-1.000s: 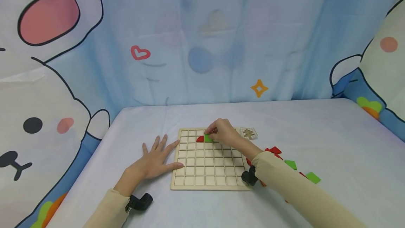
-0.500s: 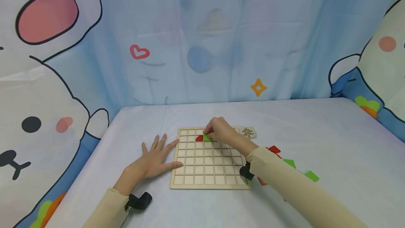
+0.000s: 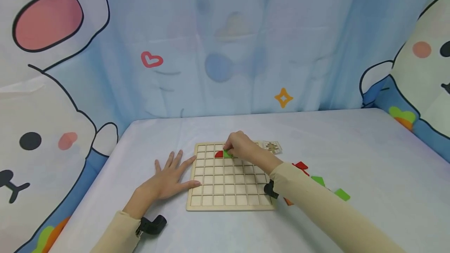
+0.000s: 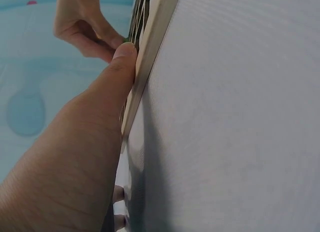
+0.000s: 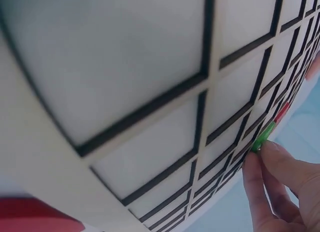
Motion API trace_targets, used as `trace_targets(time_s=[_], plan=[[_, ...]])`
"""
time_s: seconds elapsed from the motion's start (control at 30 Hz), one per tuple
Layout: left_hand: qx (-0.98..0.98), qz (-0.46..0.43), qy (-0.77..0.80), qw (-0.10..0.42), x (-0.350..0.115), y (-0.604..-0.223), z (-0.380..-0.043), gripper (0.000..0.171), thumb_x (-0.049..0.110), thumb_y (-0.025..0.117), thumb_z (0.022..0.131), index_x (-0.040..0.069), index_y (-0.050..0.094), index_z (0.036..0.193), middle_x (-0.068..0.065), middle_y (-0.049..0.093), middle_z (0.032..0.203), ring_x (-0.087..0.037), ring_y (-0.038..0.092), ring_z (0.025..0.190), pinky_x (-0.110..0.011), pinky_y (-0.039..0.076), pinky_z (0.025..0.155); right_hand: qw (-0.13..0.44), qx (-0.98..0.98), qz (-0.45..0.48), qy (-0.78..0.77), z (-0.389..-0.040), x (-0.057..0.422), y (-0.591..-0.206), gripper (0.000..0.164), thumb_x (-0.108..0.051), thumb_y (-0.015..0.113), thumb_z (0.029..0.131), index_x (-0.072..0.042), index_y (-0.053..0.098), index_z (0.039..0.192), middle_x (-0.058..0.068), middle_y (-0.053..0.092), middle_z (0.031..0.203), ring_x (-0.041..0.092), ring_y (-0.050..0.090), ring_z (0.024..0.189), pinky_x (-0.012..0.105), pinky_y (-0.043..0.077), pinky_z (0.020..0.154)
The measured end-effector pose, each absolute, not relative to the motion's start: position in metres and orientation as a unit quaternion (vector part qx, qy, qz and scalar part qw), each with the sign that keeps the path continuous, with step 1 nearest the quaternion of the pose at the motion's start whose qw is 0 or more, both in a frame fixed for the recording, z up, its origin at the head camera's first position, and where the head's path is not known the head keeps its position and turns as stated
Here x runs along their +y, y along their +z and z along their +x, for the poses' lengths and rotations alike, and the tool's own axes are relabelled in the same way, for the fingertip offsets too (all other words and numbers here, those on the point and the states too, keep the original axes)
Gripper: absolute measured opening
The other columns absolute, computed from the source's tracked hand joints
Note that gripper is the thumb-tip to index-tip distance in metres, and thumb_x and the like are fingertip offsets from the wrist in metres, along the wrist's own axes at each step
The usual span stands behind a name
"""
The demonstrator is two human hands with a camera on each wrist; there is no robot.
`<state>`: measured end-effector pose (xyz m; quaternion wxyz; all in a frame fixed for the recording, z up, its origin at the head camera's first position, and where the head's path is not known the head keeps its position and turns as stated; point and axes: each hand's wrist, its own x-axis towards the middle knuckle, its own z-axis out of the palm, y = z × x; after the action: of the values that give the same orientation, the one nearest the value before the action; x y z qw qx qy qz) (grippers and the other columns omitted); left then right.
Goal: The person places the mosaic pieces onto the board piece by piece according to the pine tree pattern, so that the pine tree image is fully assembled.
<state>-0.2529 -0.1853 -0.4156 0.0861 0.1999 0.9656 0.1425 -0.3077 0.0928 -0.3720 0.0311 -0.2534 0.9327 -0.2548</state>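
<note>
A wooden grid board (image 3: 230,208) lies on the white table. My right hand (image 3: 242,146) is over its upper rows, thumb and fingers pinching a green tile (image 3: 227,154) at a cell. Directly left of that tile sits a red round-edged piece (image 3: 218,154). In the right wrist view the green tile (image 5: 263,136) is under the fingertips, tilted against the grid, with the red piece beyond. My left hand (image 3: 165,180) lies spread at the board's left side, its thumb and index finger touching the frame. The left wrist view shows that thumb (image 4: 117,72) against the board's edge.
A small patterned card (image 3: 272,147) lies by the board's upper right corner. Right of the board, partly behind the right sleeve, are red pieces (image 3: 301,165), a green tile (image 3: 318,180), another green tile (image 3: 342,194) and an orange piece (image 3: 288,201). A printed curtain (image 3: 239,57) hangs behind the table.
The head view has shifted slightly, so everything sits a little further left. Both hands keep nearly the same place on the board, the right still pinching the green tile beside the red piece.
</note>
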Motion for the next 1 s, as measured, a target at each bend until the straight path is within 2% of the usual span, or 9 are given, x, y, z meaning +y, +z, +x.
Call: trace_targets(time_s=[0.23,0.5,0.73,1.0], plan=[[0.964,0.206,0.148,0.083,-0.182,-0.413,-0.253,0.091,0.075,0.052,0.096,0.027,0.027,0.168,-0.024,0.007,0.173,-0.050,0.000,0.158,-0.084,-0.006,0.110,0.024,0.927,-0.275,-0.254,-0.306,0.101,-0.368,0.019,0.015,0.071,0.090,0.008,0.079,0.105,0.018,0.078,0.104,0.032,0.074,0.103,0.032,0.061,0.084],[0.961,0.211,0.161,0.080,-0.185,-0.411,-0.248,0.090,0.072,0.056,0.096,0.024,0.029,0.167,-0.026,0.010,0.172,-0.052,0.001,0.157,-0.085,-0.006,0.109,0.042,0.891,-0.364,-0.267,-0.303,0.126,-0.374,0.021,0.015,0.067,0.094,0.007,0.076,0.111,0.016,0.071,0.112,0.030,0.070,0.106,0.027,0.059,0.087],[0.961,0.209,0.161,0.081,-0.187,-0.412,-0.246,0.089,0.072,0.055,0.097,0.025,0.028,0.168,-0.026,0.010,0.172,-0.052,0.001,0.157,-0.085,-0.006,0.109,0.025,0.897,-0.367,-0.245,-0.275,0.150,-0.371,0.021,0.012,0.070,0.093,0.001,0.077,0.110,0.011,0.068,0.114,0.027,0.071,0.103,0.028,0.059,0.086],[0.958,0.218,0.169,0.081,-0.185,-0.411,-0.246,0.089,0.070,0.056,0.097,0.025,0.027,0.168,-0.026,0.009,0.172,-0.052,-0.001,0.157,-0.086,-0.007,0.108,0.051,0.903,-0.365,-0.221,-0.232,0.184,-0.358,0.017,-0.001,0.074,0.095,-0.009,0.077,0.110,0.001,0.063,0.110,0.020,0.063,0.098,0.032,0.058,0.084]])
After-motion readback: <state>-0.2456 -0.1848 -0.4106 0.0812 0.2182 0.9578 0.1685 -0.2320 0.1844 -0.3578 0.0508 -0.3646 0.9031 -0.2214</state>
